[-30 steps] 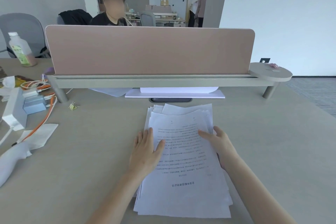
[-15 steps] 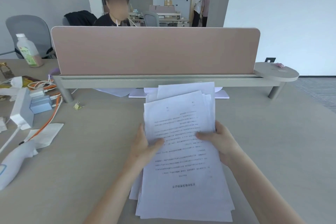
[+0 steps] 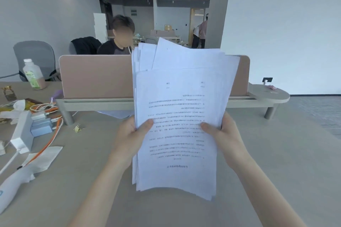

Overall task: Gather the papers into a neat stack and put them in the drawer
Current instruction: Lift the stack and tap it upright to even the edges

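A thick sheaf of white printed papers (image 3: 180,101) stands nearly upright in front of me, lifted off the beige desk (image 3: 276,153). Its top edges are fanned and uneven, and the printed text faces me upside down. My left hand (image 3: 131,134) grips the sheaf's left edge, thumb on the front sheet. My right hand (image 3: 223,134) grips the right edge the same way. No drawer is in view.
A pink divider panel (image 3: 96,75) on a grey rail crosses the desk behind the papers; a person sits beyond it. At the left lie a drink bottle (image 3: 33,73), orange cables (image 3: 49,132), a white adapter box (image 3: 22,132), a loose paper slip (image 3: 44,158) and a binder clip (image 3: 78,128).
The papers lay flat on the desk under my palms a second ago. Both hands have gripped the sides and raised the sheaf upright, and my view has tilted up.
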The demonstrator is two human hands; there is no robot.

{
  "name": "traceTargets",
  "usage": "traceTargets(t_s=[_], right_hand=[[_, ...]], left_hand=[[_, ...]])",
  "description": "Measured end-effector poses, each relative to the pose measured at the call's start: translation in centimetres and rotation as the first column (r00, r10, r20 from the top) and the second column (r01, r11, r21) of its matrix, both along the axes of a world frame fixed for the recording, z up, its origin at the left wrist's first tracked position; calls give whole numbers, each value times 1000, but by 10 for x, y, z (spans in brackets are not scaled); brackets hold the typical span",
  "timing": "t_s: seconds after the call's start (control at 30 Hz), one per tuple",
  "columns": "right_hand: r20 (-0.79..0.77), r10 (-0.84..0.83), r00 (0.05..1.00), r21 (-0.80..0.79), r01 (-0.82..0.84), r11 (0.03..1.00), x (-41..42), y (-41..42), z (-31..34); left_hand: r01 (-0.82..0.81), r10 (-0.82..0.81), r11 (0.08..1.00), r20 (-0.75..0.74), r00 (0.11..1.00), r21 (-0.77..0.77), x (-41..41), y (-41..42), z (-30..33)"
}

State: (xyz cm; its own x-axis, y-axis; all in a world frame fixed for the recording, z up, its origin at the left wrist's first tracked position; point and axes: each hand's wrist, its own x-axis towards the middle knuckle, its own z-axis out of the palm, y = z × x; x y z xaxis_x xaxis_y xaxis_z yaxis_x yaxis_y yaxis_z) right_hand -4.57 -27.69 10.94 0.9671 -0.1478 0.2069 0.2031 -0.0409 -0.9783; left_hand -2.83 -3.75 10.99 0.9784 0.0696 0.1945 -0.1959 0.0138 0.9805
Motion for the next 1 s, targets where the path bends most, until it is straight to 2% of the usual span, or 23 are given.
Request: traceTargets(t_s=[0.1, 0.2, 0.27, 0.43, 0.63, 0.87, 1.0], right_hand=[[66, -61, 996, -30, 63, 998, 0, 6, 16], [119, -101, 988, 6, 101, 995, -1, 9, 29], [159, -103, 982, 24, 100, 995, -2, 10, 34], [219, -114, 969, 79, 98, 992, -6, 8, 33], [245, -109, 963, 55, 99, 994, -7, 2, 31], [345, -141, 928, -42, 165, 985, -5, -9, 45], [508, -86, 857, -245, 240, 939, -8, -10, 60]], left_hand=[[-41, 41, 999, 92, 995, 4, -4, -5, 21], [-48, 56, 997, 132, 990, -59, -7, -9, 31], [-37, 49, 994, 119, 992, -99, -10, -12, 30], [-63, 69, 994, 56, 996, -88, -13, -17, 16], [5, -1, 995, 39, 999, -100, -16, -22, 8], [54, -58, 993, -29, 998, -107, -17, -24, -7], [54, -58, 991, -28, 998, -125, -18, -25, -8]])
